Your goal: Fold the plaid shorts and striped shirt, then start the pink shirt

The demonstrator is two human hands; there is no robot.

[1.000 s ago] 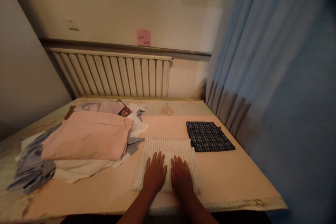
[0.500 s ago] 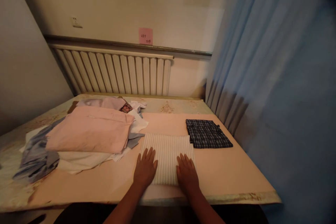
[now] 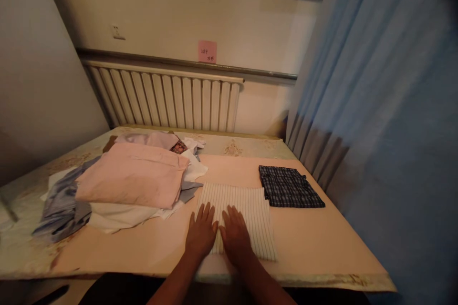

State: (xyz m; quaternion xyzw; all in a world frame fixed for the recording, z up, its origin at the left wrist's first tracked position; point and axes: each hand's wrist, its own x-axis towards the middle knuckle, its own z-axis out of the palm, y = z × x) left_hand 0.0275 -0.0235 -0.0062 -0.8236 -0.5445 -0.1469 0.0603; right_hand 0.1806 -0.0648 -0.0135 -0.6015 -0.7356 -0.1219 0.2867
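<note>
A folded white cloth with dark stripes (image 3: 246,200) lies flat in front of me, roughly rectangular. My left hand (image 3: 202,228) rests palm down on its left part, fingers stretched toward the wall. Close beside it, my right hand (image 3: 236,233) lies flat on the cloth's middle, fingers also extended. The two thumbs nearly meet. Neither hand grips anything. To the right of the striped cloth is a folded dark plaid garment (image 3: 289,187), its left edge by the cloth's upper right corner.
At left lies a heap of clothes with a folded pink cloth (image 3: 134,174) on top and a blue-grey garment (image 3: 64,209) under it. A peach sheet (image 3: 143,250) covers the surface. Behind stands a radiator (image 3: 168,97); a blue curtain (image 3: 375,119) hangs at right.
My right hand has slid left across the striped cloth, closer to my left hand. The cloth's right side now shows uncovered. The camera view has shifted slightly left.
</note>
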